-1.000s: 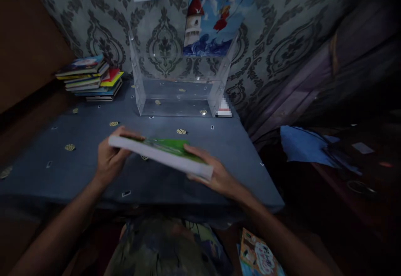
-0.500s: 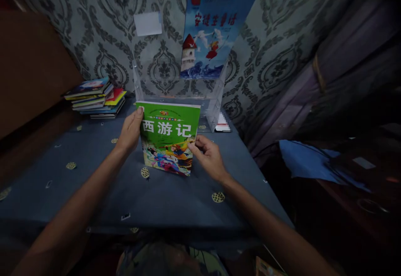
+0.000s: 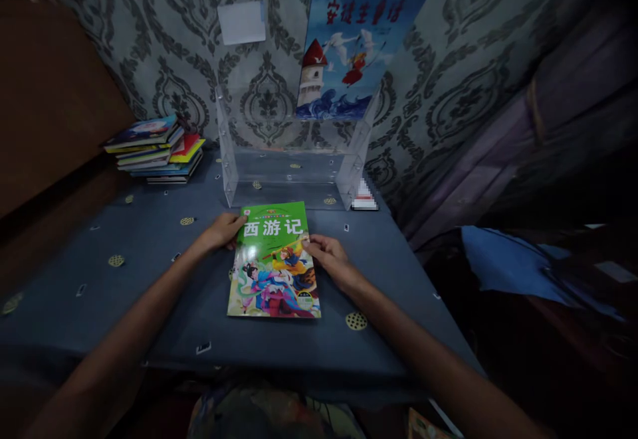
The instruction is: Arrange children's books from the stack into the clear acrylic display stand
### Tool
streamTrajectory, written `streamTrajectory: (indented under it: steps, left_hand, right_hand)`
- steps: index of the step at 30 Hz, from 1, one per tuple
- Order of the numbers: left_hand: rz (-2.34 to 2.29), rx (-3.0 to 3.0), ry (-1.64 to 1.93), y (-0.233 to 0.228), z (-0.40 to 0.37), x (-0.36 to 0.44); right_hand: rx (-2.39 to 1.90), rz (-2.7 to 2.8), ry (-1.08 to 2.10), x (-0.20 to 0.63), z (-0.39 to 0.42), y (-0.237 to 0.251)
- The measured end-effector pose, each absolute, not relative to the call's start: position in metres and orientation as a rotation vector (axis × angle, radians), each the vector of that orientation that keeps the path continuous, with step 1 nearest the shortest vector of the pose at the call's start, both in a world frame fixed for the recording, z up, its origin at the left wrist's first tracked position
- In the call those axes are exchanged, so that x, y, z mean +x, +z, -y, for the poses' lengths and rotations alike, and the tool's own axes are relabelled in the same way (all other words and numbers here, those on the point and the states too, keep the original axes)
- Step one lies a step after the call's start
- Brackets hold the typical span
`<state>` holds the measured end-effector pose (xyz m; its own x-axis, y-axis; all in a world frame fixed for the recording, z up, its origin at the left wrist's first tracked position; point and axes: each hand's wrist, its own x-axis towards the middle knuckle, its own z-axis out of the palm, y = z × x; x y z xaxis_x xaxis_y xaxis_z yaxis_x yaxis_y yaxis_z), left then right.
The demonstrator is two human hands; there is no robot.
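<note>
The fingers of the left hand [image 3: 224, 230] and right hand [image 3: 333, 258] grip the opposite side edges of a green "Journey to the West" storybook [image 3: 276, 273], cover up at the middle of the desk [image 3: 144, 230], nearer its front edge. Its long axis runs front to back, title end toward the desk's back edge; whether it rests fully flat is unclear. Beyond, work looks partway: a blue Andersen fairy-tale book [image 3: 349, 60] stands in the clear rack [image 3: 229, 167], while the held book and a book stack [image 3: 154, 150] near the back left corner remain outside.
</note>
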<state>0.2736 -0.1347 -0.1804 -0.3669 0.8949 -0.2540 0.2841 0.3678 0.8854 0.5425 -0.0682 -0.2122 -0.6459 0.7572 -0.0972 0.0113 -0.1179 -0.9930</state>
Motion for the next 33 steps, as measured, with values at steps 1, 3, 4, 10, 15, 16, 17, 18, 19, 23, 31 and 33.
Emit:
streamTrajectory:
  steps: [1,3,4,10,15,16,17,18,19,23,31,33]
  left_hand:
    - [-1.901,1.106,0.929,-0.18,0.136,0.273]
    - [-2.012,1.256,0.826,-0.179,0.141,0.275]
    - [-2.061,1.323,0.805,-0.179,0.144,0.277]
    - [-2.272,1.883,0.699,-0.19,0.16,0.298]
    - [-2.24,2.118,0.701,-0.216,0.157,0.297]
    - [-2.225,2.133,0.739,-0.221,0.156,0.295]
    - [-2.198,2.155,0.78,-0.225,0.156,0.293]
    - [-2.165,2.178,0.82,-0.229,0.156,0.291]
    - [-2.134,2.194,0.853,-0.231,0.156,0.289]
    - [-2.095,2.195,0.896,-0.235,0.156,0.285]
    - [-2.119,2.215,0.838,-0.234,0.156,0.285]
    - [-2.132,2.231,0.83,-0.233,0.157,0.285]
  right_hand:
    - [-0.885,1.672,1.78,0.544,0.066,-0.214]
    - [-0.978,1.779,1.667,0.548,0.062,-0.215]
    - [-1.029,1.848,1.586,0.551,0.061,-0.214]
    - [-1.138,2.351,0.723,0.556,0.06,-0.191]
    - [-0.681,2.614,0.486,0.508,0.069,-0.178]
    - [-0.555,2.659,0.462,0.494,0.07,-0.179]
    - [-0.485,2.686,0.443,0.48,0.07,-0.18]
    - [-0.442,2.715,0.437,0.467,0.069,-0.182]
    - [-0.428,2.729,0.448,0.456,0.067,-0.184]
    - [-0.389,2.779,0.564,0.428,0.058,-0.19]
    - [-0.413,2.783,0.572,0.432,0.055,-0.188]
    - [-0.418,2.793,0.562,0.437,0.054,-0.187]
